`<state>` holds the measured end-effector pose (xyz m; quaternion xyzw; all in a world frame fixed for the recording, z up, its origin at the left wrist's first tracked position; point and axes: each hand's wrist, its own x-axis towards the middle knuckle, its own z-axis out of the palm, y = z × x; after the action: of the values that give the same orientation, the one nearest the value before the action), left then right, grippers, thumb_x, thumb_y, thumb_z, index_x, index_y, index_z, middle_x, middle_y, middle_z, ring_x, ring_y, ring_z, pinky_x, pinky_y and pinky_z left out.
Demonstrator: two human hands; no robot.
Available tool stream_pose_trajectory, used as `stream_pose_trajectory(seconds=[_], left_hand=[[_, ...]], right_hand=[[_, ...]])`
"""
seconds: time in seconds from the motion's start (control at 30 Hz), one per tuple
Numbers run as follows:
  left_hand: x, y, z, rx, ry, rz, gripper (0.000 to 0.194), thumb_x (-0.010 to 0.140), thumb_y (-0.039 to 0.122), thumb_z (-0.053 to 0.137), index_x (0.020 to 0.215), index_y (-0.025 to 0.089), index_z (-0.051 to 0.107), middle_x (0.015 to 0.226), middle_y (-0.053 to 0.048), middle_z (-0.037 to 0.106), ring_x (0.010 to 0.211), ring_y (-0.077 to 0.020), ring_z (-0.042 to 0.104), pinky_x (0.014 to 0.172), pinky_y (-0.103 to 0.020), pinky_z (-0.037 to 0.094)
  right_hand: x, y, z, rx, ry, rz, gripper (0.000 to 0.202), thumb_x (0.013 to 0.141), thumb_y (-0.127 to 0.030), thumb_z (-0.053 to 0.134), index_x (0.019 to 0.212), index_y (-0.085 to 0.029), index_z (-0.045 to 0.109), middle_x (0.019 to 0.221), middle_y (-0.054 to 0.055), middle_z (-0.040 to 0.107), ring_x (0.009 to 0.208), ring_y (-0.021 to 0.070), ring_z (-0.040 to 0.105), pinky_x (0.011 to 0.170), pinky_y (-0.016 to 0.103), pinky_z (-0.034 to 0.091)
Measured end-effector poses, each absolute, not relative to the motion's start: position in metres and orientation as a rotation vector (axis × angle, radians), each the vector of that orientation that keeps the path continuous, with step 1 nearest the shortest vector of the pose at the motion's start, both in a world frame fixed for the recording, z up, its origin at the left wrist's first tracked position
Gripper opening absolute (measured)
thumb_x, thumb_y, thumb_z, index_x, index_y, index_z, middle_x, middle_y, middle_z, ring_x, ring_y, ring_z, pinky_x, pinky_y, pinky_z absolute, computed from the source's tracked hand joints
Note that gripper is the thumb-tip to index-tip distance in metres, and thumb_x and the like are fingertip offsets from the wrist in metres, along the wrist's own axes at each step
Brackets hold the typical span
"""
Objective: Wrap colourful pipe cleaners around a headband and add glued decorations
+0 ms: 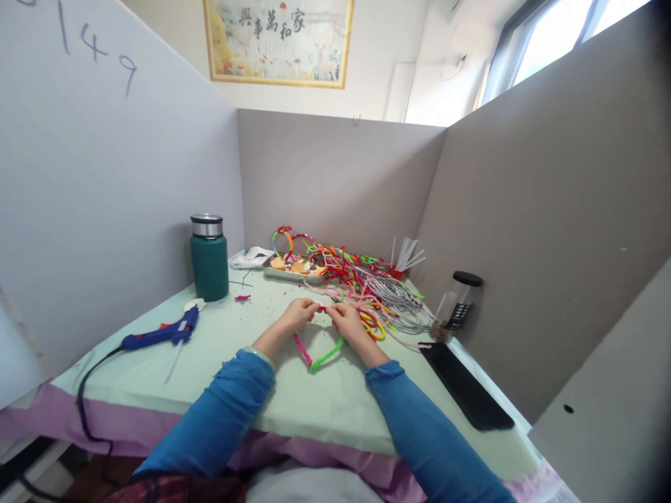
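Observation:
My left hand (302, 312) and my right hand (346, 321) come close together above the middle of the table. The fingers of both are pinched on a fuzzy pipe cleaner loop (328, 356). A short red stretch of it shows between my fingertips. Below my hands the loop hangs toward me in a V, pink on the left side and green on the right. Its upper sides are partly hidden behind my hands. Just right of my right hand lie red and yellow rings (373, 325).
A blue glue gun (162, 334) with a cord and a green bottle (208, 258) stand left. Behind my hands are a metal tray (293, 274), tangled pipe cleaners (361, 269) and a red cup of white sticks (398, 271). Rightward are a jar (456, 307) and a black phone (466, 384). Grey partitions (335, 175) surround the table.

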<state>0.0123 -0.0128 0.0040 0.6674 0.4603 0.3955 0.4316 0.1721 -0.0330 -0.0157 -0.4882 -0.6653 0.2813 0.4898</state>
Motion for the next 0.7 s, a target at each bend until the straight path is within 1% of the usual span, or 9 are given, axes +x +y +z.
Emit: stream_pose_trajectory(seconds=[0.07, 0.17, 0.23, 0.33, 0.43, 0.57, 0.63, 0.7], left_hand=[[0.012, -0.014, 0.005, 1.709, 1.168, 1.002, 0.027, 0.072, 0.04, 0.057, 0.064, 0.014, 0.059, 0.044, 0.006, 0.04, 0.037, -0.0057, 0.028, 0.04, -0.021, 0.019], [0.012, -0.014, 0.006, 1.744, 1.172, 0.99, 0.027, 0.069, 0.039, 0.059, 0.058, 0.015, 0.054, 0.044, 0.006, 0.04, 0.039, -0.0056, 0.029, 0.041, -0.021, 0.018], [0.01, -0.013, 0.005, 1.733, 1.154, 0.971, 0.029, 0.069, 0.041, 0.059, 0.057, 0.015, 0.054, 0.044, 0.006, 0.041, 0.039, -0.0055, 0.028, 0.041, -0.021, 0.018], [0.008, -0.011, 0.005, 1.686, 1.148, 0.952, 0.032, 0.07, 0.045, 0.058, 0.06, 0.015, 0.055, 0.046, 0.005, 0.043, 0.037, -0.0055, 0.029, 0.04, -0.022, 0.017], [0.007, -0.011, 0.007, 1.649, 1.162, 0.968, 0.034, 0.069, 0.047, 0.06, 0.059, 0.016, 0.054, 0.047, 0.005, 0.043, 0.036, -0.0053, 0.029, 0.039, -0.022, 0.017], [0.005, -0.018, 0.017, 1.576, 1.037, 1.0, 0.042, 0.071, 0.053, 0.059, 0.053, 0.016, 0.047, 0.047, 0.005, 0.039, 0.036, -0.0047, 0.028, 0.039, -0.023, 0.018], [0.005, -0.023, 0.023, 1.498, 0.922, 0.977, 0.045, 0.072, 0.056, 0.057, 0.054, 0.016, 0.047, 0.046, 0.006, 0.036, 0.036, -0.004, 0.025, 0.039, -0.023, 0.016], [0.004, -0.027, 0.027, 1.425, 0.819, 0.95, 0.045, 0.072, 0.056, 0.059, 0.056, 0.016, 0.047, 0.047, 0.006, 0.036, 0.036, -0.0031, 0.024, 0.039, -0.023, 0.015]], right_hand=[[0.171, -0.033, -0.017, -1.166, -1.687, 0.601, 0.028, 0.081, -0.039, 0.049, 0.068, -0.017, 0.061, 0.055, -0.002, 0.053, 0.053, 0.0118, 0.045, 0.05, 0.022, 0.03], [0.171, -0.034, -0.018, -1.137, -1.758, 0.525, 0.028, 0.082, -0.038, 0.048, 0.068, -0.018, 0.062, 0.059, -0.001, 0.056, 0.058, 0.0127, 0.048, 0.052, 0.022, 0.031], [0.172, -0.035, -0.016, -1.137, -1.76, 0.555, 0.03, 0.082, -0.039, 0.048, 0.066, -0.018, 0.061, 0.056, -0.002, 0.054, 0.054, 0.0123, 0.047, 0.05, 0.022, 0.031], [0.174, -0.037, -0.011, -1.158, -1.698, 0.684, 0.036, 0.084, -0.044, 0.044, 0.065, -0.018, 0.058, 0.048, -0.003, 0.05, 0.044, 0.0105, 0.043, 0.045, 0.022, 0.03], [0.176, -0.04, -0.006, -1.158, -1.631, 0.82, 0.036, 0.085, -0.046, 0.043, 0.065, -0.018, 0.055, 0.051, -0.003, 0.053, 0.037, 0.0088, 0.04, 0.04, 0.022, 0.03], [0.177, -0.043, -0.001, -1.057, -1.626, 0.846, 0.03, 0.081, -0.043, 0.05, 0.064, -0.018, 0.054, 0.054, -0.003, 0.054, 0.037, 0.0083, 0.04, 0.04, 0.022, 0.03], [0.177, -0.043, 0.001, -0.985, -1.602, 0.804, 0.029, 0.08, -0.043, 0.052, 0.065, -0.018, 0.054, 0.055, -0.003, 0.052, 0.04, 0.0084, 0.041, 0.041, 0.022, 0.031], [0.178, -0.044, 0.003, -0.935, -1.569, 0.771, 0.028, 0.081, -0.044, 0.052, 0.07, -0.019, 0.055, 0.057, -0.003, 0.051, 0.044, 0.0087, 0.041, 0.042, 0.021, 0.031]])
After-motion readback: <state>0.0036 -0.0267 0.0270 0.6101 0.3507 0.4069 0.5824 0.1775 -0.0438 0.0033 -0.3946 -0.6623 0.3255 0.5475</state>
